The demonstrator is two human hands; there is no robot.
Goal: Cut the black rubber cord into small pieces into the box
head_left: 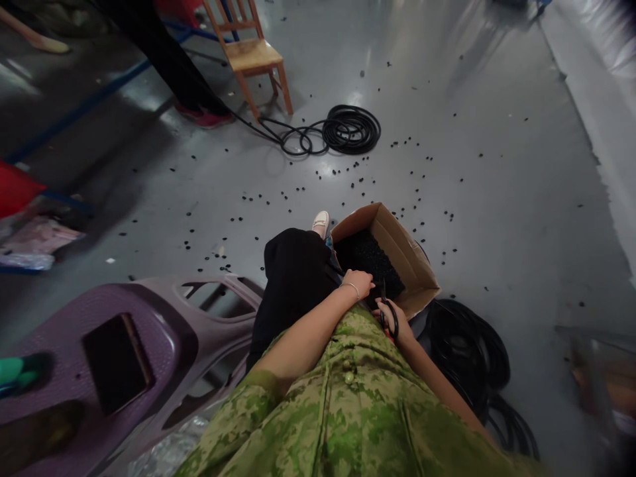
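My right hand grips a pair of black-handled scissors, its fingers wrapped round the handles. The blades point up and away, over the near edge of an open cardboard box. Small black pieces fill the bottom of this box. Just left of the scissors, my left hand is closed, fingertips pinched together near the blades. A thin black cord runs into it from the left; its end at the fingers is too dark to make out. A bracelet circles my left wrist.
Coiled black cord lies ahead near a wooden chair; another coil sits right of the box. Black bits are scattered over the grey floor. On the left, a phone rests on a purple plastic stool. A person's leg stands behind.
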